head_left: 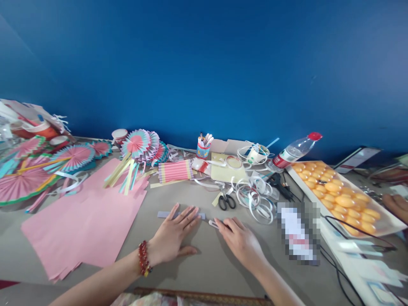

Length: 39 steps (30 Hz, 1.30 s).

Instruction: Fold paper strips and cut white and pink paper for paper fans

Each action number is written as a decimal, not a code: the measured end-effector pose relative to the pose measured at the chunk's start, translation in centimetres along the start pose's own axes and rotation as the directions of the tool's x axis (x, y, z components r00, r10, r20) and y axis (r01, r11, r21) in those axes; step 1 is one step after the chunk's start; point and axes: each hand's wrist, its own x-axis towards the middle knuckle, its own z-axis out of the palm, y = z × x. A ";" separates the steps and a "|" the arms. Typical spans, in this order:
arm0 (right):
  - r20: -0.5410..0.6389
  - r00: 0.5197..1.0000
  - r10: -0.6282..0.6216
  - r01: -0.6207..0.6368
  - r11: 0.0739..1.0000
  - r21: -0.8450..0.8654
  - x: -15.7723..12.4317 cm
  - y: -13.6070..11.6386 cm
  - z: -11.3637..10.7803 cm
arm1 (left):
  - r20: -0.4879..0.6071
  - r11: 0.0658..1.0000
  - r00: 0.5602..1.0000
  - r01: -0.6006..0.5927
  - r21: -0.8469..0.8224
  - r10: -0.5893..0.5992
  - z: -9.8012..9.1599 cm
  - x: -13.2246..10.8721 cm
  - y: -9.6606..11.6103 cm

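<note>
My left hand (174, 233) lies flat with its fingers spread over a narrow lavender paper strip (164, 214), and both ends of the strip show on either side of the fingers. A bracelet of red beads is on that wrist. To the right, my right hand (239, 240) is closed around a small white craft knife (213, 223), whose tip points at the strip's right end. Most of the knife is hidden by the fingers. Black-handled scissors (226, 201) lie just beyond my right hand, beside curled white paper strips (259, 199).
Pink paper sheets (86, 216) cover the left side, with folded paper fans (75, 158) behind. A pleated pink paper (175, 171), a pen cup (203, 149), a bottle (295, 151) and a glue gun (280, 185) stand or lie farther back. A tray of orange balls (346, 199) and black cables are right.
</note>
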 end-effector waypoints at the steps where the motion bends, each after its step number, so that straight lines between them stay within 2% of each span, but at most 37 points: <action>1: -0.006 1.000 -0.001 0.001 1.000 0.001 0.1 -0.1 0.0 | 0.004 1.000 1.000 0.000 -0.004 0.000 0.0 0.0 0.0; 10: -0.040 0.999 -0.006 0.006 1.000 0.014 1.0 -1.1 0.3 | -0.004 1.000 1.000 0.004 -0.012 -0.004 -0.2 -0.1 0.0; 15: -0.006 1.000 0.027 -0.027 0.999 0.042 1.1 -1.1 0.3 | -0.042 1.000 0.999 0.005 0.009 -0.005 -0.6 -1.0 -0.9; 20: 0.010 0.999 0.047 -0.048 0.998 0.044 1.0 -1.3 0.1 | -0.001 1.000 1.000 -0.002 -0.008 0.002 -0.6 -1.4 -1.5; 27: -0.024 0.999 0.029 -0.028 0.999 0.023 0.9 -1.4 -0.1 | 0.003 1.000 1.000 0.004 -0.024 -0.004 -0.4 -1.4 -1.4; 39: -0.016 1.000 0.014 -0.014 0.999 0.047 0.9 -1.6 0.2 | 0.003 1.000 1.000 0.013 -0.025 -0.013 -0.4 -1.3 -1.3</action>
